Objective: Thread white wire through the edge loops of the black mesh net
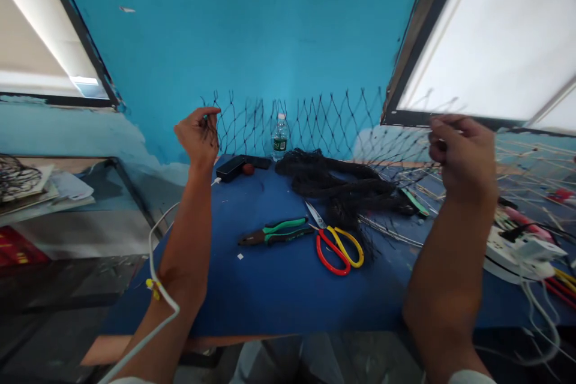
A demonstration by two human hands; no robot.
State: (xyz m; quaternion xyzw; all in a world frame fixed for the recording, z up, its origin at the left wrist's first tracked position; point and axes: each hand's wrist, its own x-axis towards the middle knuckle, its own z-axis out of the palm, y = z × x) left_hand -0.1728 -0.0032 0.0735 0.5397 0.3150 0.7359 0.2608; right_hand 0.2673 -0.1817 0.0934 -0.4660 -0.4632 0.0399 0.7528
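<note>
Stretches black knotted netting [315,117] above the tabletop [270,294] at twelve o'clock, using left hand [197,137] at ten and right hand [468,159] at three, both with fingers [209,111] pinched tight on strands. Likely light, limp, quick to snag; best gripped at edge knots. Keep off scissors [331,232] at five; more room toward six.

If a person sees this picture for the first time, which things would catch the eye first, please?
Probably the black net, spread between the raised left hand and right hand, against the bright blue wall. Next, perhaps the scissors, with one red and one yellow handle, lying on the blue table just right of the pliers.
</note>
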